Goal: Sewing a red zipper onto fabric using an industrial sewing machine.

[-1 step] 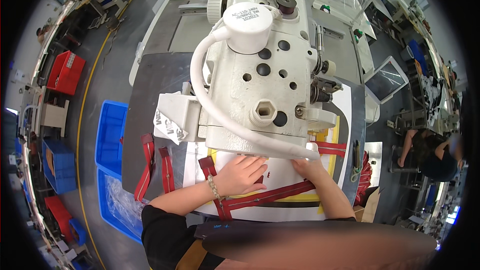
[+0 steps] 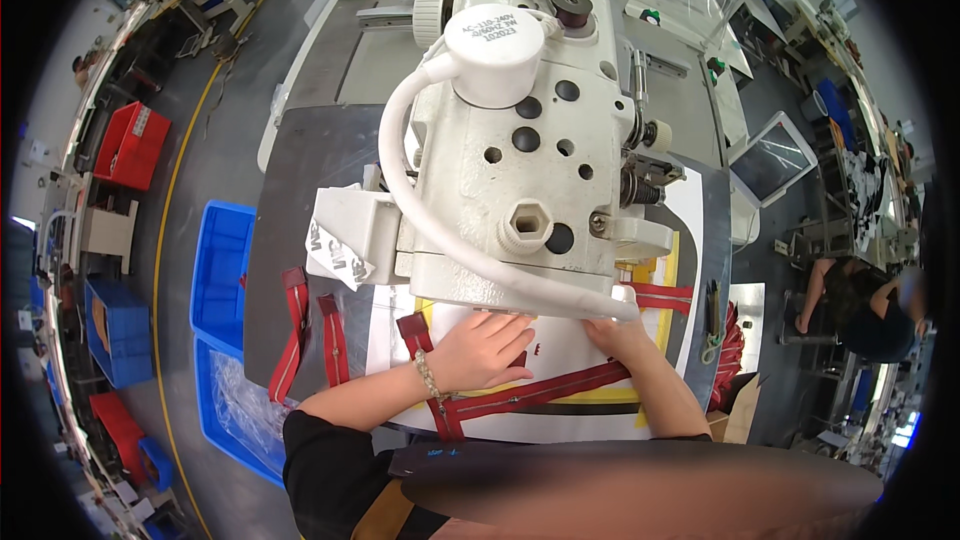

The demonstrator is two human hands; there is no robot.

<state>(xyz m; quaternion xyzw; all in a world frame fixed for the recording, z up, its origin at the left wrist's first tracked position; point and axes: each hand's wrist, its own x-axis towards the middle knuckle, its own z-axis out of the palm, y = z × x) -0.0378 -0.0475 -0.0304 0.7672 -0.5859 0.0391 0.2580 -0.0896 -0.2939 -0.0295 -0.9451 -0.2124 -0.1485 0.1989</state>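
My left hand (image 2: 485,348) lies flat, fingers stretched out, on a white sheet (image 2: 560,348) below the front of a large white sewing machine head (image 2: 510,190). A bit of dark red material (image 2: 519,360) shows beside its thumb. My right hand (image 2: 614,336) reaches under the machine's right front; the head and a white tube (image 2: 440,225) cover its fingertips, so its grip is hidden. A long red zipper strip (image 2: 540,392) runs across the sheet between my forearms. Another red zipper strip (image 2: 414,332) passes upright under my left wrist.
Two more red zipper strips (image 2: 335,340) (image 2: 293,330) lie on the dark table at left. Blue bins (image 2: 222,270) stand beside it. Snips (image 2: 713,310) and a bundle of red strips (image 2: 730,360) are at right, near a screen (image 2: 775,162). Another person (image 2: 880,310) sits far right.
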